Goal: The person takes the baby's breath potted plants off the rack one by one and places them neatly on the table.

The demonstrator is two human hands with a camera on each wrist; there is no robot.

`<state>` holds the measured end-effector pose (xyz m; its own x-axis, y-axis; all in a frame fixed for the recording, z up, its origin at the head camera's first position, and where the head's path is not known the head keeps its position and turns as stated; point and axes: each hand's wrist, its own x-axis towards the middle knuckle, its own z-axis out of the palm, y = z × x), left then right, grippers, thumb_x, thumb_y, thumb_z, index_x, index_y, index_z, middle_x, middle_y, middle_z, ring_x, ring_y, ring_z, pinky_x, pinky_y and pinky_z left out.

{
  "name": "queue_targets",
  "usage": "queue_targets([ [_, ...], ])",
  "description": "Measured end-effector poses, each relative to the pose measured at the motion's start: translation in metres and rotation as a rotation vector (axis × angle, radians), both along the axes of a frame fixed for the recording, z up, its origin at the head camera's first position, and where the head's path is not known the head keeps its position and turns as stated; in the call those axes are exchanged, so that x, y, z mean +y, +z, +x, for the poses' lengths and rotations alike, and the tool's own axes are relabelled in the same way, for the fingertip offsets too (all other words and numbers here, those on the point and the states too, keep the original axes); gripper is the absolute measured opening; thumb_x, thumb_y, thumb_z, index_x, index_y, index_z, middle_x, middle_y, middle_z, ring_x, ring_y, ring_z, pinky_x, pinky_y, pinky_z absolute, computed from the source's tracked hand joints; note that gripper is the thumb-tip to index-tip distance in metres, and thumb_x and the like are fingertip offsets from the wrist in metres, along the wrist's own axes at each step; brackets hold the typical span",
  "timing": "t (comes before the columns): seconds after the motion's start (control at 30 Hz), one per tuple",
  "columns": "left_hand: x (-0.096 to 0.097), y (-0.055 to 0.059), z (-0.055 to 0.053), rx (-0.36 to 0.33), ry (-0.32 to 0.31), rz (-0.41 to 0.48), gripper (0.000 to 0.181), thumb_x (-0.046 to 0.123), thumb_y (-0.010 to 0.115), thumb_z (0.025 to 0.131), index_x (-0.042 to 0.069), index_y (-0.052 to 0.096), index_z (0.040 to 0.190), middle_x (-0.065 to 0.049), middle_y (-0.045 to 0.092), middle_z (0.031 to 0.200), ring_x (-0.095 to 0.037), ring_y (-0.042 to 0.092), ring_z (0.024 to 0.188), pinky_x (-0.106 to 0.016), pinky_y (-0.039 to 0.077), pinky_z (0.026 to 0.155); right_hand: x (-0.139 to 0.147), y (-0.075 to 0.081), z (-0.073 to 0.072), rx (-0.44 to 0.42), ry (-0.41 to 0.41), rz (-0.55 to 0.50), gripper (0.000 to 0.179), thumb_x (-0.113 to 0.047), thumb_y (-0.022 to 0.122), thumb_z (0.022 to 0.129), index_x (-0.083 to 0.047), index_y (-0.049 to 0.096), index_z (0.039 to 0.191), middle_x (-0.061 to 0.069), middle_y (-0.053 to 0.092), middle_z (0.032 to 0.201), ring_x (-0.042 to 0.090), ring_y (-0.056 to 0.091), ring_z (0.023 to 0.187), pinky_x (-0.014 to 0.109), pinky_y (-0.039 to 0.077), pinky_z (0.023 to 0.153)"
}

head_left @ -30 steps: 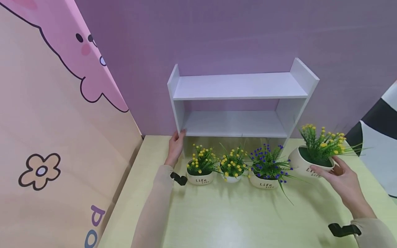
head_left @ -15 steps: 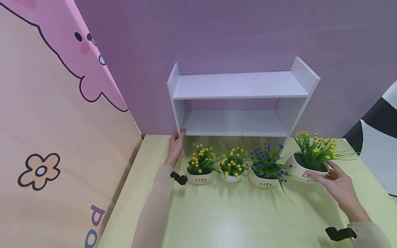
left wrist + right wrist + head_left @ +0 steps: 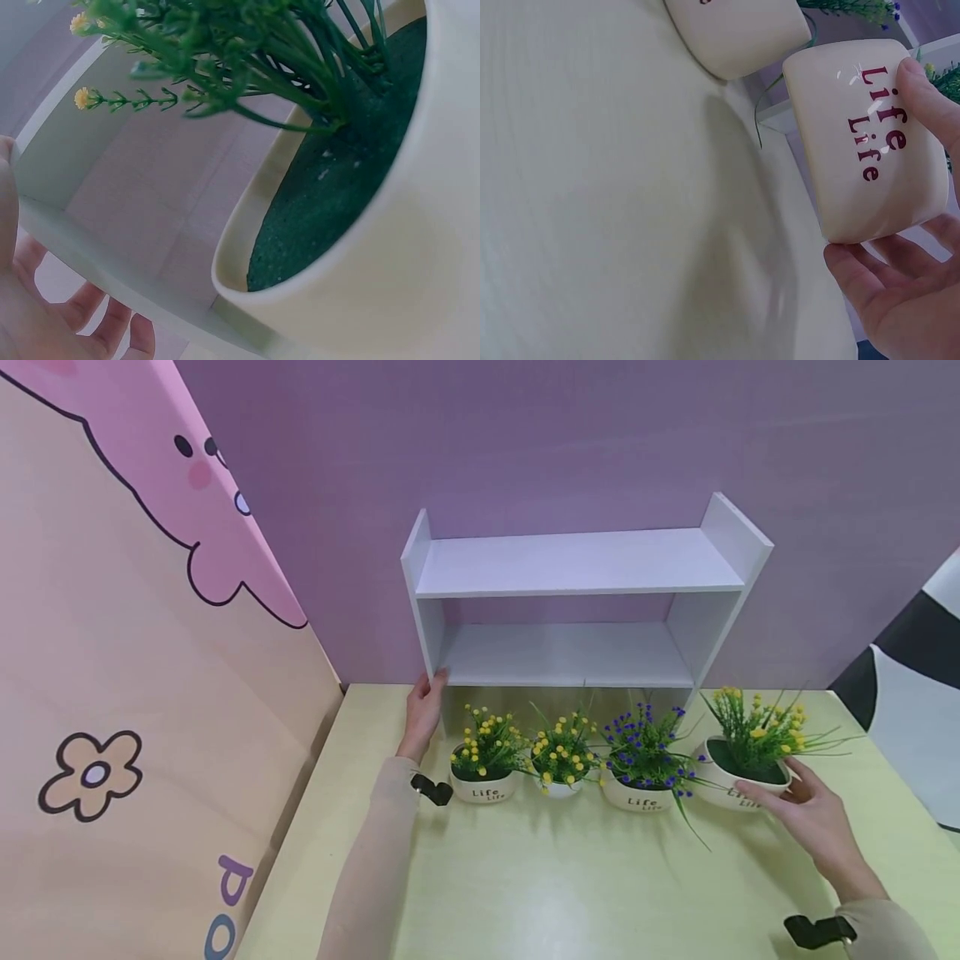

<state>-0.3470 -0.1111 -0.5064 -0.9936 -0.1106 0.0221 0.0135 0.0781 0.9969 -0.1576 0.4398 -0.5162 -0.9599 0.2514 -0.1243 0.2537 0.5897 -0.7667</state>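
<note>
My left hand (image 3: pixel 422 714) grips the left side panel of a white two-tier shelf (image 3: pixel 577 564), thumb in front and fingers behind. In the left wrist view its curled fingers (image 3: pixel 82 307) show past the panel edge. My right hand (image 3: pixel 821 827) holds a cream flowerpot (image 3: pixel 855 142) marked "Life", with yellow flowers (image 3: pixel 772 727), between thumb and fingers. That pot is slightly tilted, low over the table at the right end of the row, its shadow apart from it. Beside it stands a pot of blue flowers (image 3: pixel 647 760).
Two more pots with yellow flowers, a left one (image 3: pixel 486 756) and a smaller middle one (image 3: pixel 562 756), stand in front of the shelf. The pale table (image 3: pixel 525 877) meets a purple wall (image 3: pixel 562 443) behind and a printed panel (image 3: pixel 150 677) at left.
My right hand has brought the flowerpot down and to the left, closer to the blue-flowered pot. My left hand stays on the shelf's side panel.
</note>
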Motion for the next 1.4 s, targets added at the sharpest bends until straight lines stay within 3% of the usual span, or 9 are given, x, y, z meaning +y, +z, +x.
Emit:
queue_targets([
  [0.33,0.001,0.001,0.0,0.003,0.0,0.0,0.068,0.058,0.055,0.106,0.02,0.047,0.162,-0.015,0.051,0.161,-0.036,0.046,0.151,-0.061,0.036,0.124,-0.002,-0.008,0.003,-0.01,0.003,0.013,0.106,-0.052,0.071,0.1,-0.007,0.006,0.172,0.042,0.041,0.156,-0.024,0.034,0.095,0.011,0.039,0.072],
  [0.53,0.001,-0.001,0.0,0.005,0.001,0.004,0.068,0.057,0.055,0.106,0.019,0.047,0.162,-0.016,0.051,0.161,-0.036,0.046,0.151,-0.061,0.035,0.125,-0.002,-0.011,0.004,-0.003,0.019,0.024,0.105,-0.049,0.071,0.101,-0.007,0.007,0.172,0.047,0.04,0.154,-0.027,0.032,0.094,0.01,0.038,0.072],
  [0.77,0.001,0.001,0.0,0.021,0.001,0.009,0.066,0.055,0.055,0.107,0.017,0.049,0.16,-0.017,0.053,0.159,-0.036,0.047,0.15,-0.061,0.035,0.125,0.001,-0.018,0.003,-0.002,0.059,0.024,0.106,-0.046,0.072,0.101,-0.005,0.005,0.171,0.049,0.036,0.156,-0.014,0.045,0.105,0.007,0.039,0.073],
  [0.87,0.001,0.0,0.0,0.021,-0.001,0.009,0.065,0.054,0.055,0.107,0.017,0.049,0.161,-0.017,0.053,0.159,-0.037,0.047,0.15,-0.061,0.035,0.125,0.001,-0.022,0.002,0.011,0.08,0.014,0.106,-0.044,0.073,0.101,-0.002,0.004,0.171,0.048,0.038,0.155,-0.018,0.045,0.104,0.006,0.04,0.073],
  [0.93,0.0,-0.001,0.0,0.016,-0.001,0.004,0.066,0.055,0.055,0.107,0.018,0.048,0.161,-0.017,0.052,0.16,-0.036,0.047,0.151,-0.061,0.035,0.125,0.002,-0.024,0.001,0.019,0.088,0.01,0.106,-0.042,0.073,0.101,-0.001,0.004,0.17,0.047,0.039,0.155,-0.024,0.037,0.099,0.005,0.04,0.074],
  [1.1,0.0,-0.002,-0.001,0.001,-0.002,-0.006,0.067,0.057,0.055,0.106,0.019,0.048,0.161,-0.016,0.052,0.16,-0.036,0.046,0.151,-0.061,0.036,0.124,0.003,-0.026,0.0,0.016,0.105,-0.011,0.108,-0.042,0.073,0.101,-0.001,0.0,0.17,0.049,0.033,0.157,-0.018,0.045,0.103,0.004,0.04,0.074],
  [1.2,0.001,-0.002,0.0,-0.003,0.001,-0.008,0.067,0.058,0.054,0.106,0.018,0.049,0.16,-0.016,0.052,0.16,-0.036,0.046,0.151,-0.061,0.036,0.124,0.003,-0.027,0.0,0.023,0.111,-0.024,0.108,-0.04,0.074,0.101,-0.001,-0.001,0.17,0.049,0.032,0.158,-0.022,0.045,0.101,0.004,0.04,0.074],
  [1.23,0.001,-0.001,0.0,-0.003,0.002,-0.009,0.067,0.058,0.054,0.106,0.018,0.049,0.16,-0.016,0.052,0.16,-0.036,0.046,0.151,-0.061,0.036,0.124,0.003,-0.027,0.0,0.028,0.111,-0.026,0.108,-0.039,0.074,0.101,0.0,0.0,0.17,0.048,0.033,0.157,-0.027,0.037,0.097,0.004,0.04,0.075],
  [1.4,0.001,0.0,0.0,0.002,0.004,-0.011,0.066,0.057,0.054,0.107,0.019,0.049,0.161,-0.016,0.051,0.161,-0.036,0.046,0.152,-0.06,0.036,0.125,0.003,-0.03,0.0,0.044,0.108,-0.018,0.107,-0.038,0.074,0.101,0.002,0.002,0.169,0.046,0.041,0.154,-0.03,0.038,0.095,0.004,0.041,0.074],
])
